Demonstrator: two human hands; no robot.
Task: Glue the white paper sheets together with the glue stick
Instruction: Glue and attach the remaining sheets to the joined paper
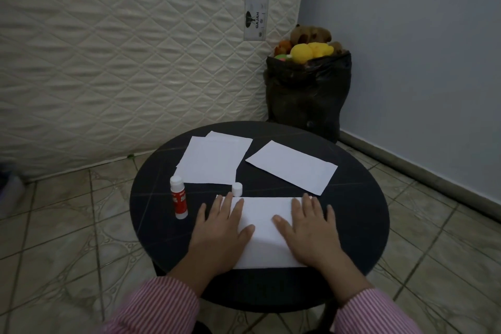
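Note:
A white paper sheet (267, 233) lies near the front of the round black table (360, 214). My left hand (221, 228) presses flat on its left part and my right hand (309, 228) presses flat on its right part, fingers straight. The red and white glue stick (179, 199) stands upright to the left of my left hand. Its small white cap (236, 189) sits just beyond the sheet's far left corner. Two overlapping white sheets (214, 160) lie at the back left, and a single sheet (294, 167) lies at the back right.
A black bag (306, 97) full of soft toys stands on the tiled floor behind the table, in the corner. A quilted mattress (122, 57) leans upright at the left and a blue wall (420, 49) runs along the right.

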